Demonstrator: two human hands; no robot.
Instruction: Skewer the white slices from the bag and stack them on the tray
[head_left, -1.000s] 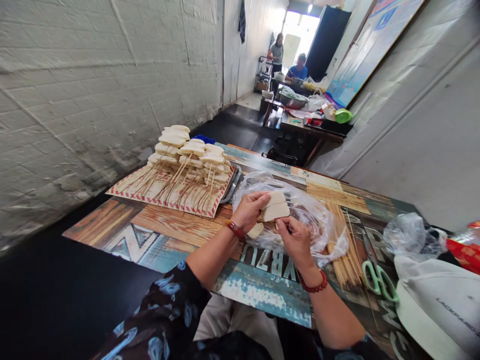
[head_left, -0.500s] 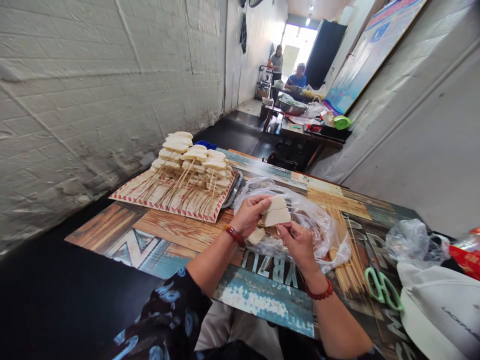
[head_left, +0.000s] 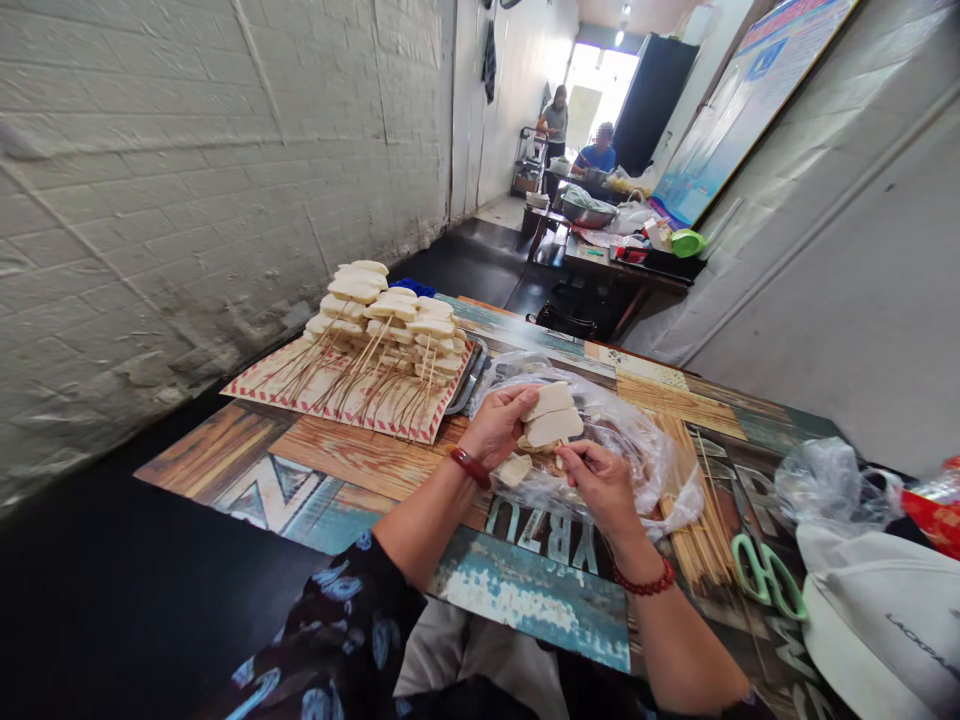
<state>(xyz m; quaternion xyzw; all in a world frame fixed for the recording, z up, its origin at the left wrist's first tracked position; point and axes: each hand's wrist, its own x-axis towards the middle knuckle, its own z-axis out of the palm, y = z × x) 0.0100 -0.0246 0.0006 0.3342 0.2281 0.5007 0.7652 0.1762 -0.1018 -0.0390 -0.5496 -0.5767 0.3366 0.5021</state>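
My left hand (head_left: 495,428) is closed on two flat, pale slices (head_left: 553,414) that look like rice cake, lying edge to edge over the plastic bag. Just below their lower edge, my right hand (head_left: 600,480) pinches a thin bamboo skewer (head_left: 559,452), mostly hidden by the fingers. Another pale slice (head_left: 514,470) rests on the clear plastic bag (head_left: 637,440) beneath my hands. To the left, skewered slices (head_left: 390,310) are piled in several stacks, their sticks pointing toward me over a paper sheet with a red-striped edge (head_left: 330,395).
Loose bamboo skewers (head_left: 694,530) lie right of the bag, beside green-handled scissors (head_left: 765,575). A white cap (head_left: 877,610) and a crumpled plastic bag (head_left: 817,480) sit at the right edge. Farther back, two people are near another table holding a metal bowl (head_left: 589,210).
My right hand has shifted slightly down and right from the slices, and a small gap shows there. The left hand keeps its hold on the slices.
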